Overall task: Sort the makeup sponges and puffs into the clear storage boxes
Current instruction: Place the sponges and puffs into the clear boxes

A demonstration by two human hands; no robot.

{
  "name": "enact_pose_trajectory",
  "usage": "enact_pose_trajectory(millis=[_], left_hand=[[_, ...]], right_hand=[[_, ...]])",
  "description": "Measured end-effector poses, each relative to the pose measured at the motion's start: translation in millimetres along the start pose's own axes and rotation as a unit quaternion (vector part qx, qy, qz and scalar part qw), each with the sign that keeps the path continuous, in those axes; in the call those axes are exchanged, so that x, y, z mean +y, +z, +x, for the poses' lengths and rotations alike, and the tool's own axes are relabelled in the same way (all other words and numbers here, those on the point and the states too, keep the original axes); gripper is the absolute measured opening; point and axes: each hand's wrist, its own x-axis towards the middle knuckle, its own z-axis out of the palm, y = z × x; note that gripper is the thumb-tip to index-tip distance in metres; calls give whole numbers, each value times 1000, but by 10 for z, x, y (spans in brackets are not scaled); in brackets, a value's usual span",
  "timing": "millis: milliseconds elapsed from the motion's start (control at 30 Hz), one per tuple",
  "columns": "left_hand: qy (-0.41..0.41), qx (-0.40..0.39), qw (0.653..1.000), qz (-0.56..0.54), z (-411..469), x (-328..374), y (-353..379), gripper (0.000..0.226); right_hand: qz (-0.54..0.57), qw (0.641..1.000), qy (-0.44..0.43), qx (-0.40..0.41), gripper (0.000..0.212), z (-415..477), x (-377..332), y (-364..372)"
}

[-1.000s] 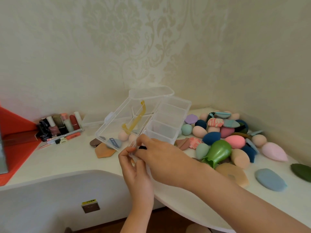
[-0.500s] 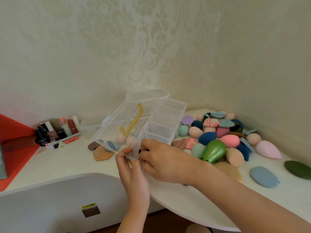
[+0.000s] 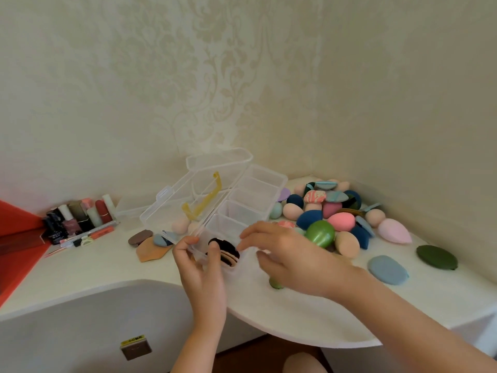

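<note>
Step now: putting flat puffs into the clear storage box [image 3: 250, 200], in the nearest slot, middle of the frame.
Puffs in slot: a black puff [image 3: 224, 244] with a pale pink one under it, standing on edge in the slot closest to the lower edge of the frame.
Left hand [image 3: 200, 270]: curled around the near corner of the box, fingertips [image 3: 188, 241] on the outer wall, thumb over the rim and touching the black puff. Seems to be keeping the box steady.
Right hand [image 3: 290, 258]: just right of the slot, fingers spread and loose, nothing pinched between them. Fingertips close to the puffs, maybe just touching; hard to tell.
Green sponge [image 3: 320, 234]: right of middle, partly hidden behind the right hand, its narrow end peeking out under the palm. Not gripped, as far as can be seen.
Pile of sponges [image 3: 336, 208]: right side of the frame on the white table [image 3: 309, 319], many colours, all outside the box.
Other slots: four more behind the first, looking empty.
Second box [image 3: 174, 208]: left of the first, lid open, yellow handle, a few pale sponges seen through it.
Next move, a guess: reach right to the pile, pick one more piece, drop it in a slot with its own kind. Needs a soft pinch and the box kept from tipping.
How far along: only just begun, most of the pile waiting.
</note>
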Motion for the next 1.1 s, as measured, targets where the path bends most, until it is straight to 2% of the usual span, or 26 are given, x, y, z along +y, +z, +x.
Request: enact_pose_trajectory(millis=[133,267,367,500,600,667,733,833,967,1033,1100], left_hand=[[39,-2,997,66,-47,27,1,32],[58,-5,995,85,-93,76,5,41],[53,-7,997,59,-82,100,10,42],[60,4,998,3,-91,193,83,42],[47,6,998,-32,-92,211,153,38],[41,-2,999,-35,-99,194,206,30],[24,-15,999,-38,-138,197,263,27],[19,-46,998,-25,-188,204,303,28],[20,-52,998,-6,-169,200,284,28],[24,-51,998,12,-184,231,272,34],[35,-53,997,36,-186,216,240,41]], right_hand=[[-27,985,142,92,38,-345,276,-282],[-103,933,311,147,28,-635,611,-508],[-131,886,421,142,18,-749,851,-630],[-155,843,510,72,8,-863,948,-712],[-113,834,539,33,34,-953,878,-743],[-115,826,551,-27,53,-973,814,-764],[-131,821,550,-85,61,-972,762,-755],[-148,815,548,-118,47,-920,710,-741],[-148,818,544,-117,27,-836,645,-743],[-184,829,521,-83,15,-845,607,-765],[-196,850,489,1,11,-843,522,-828]])
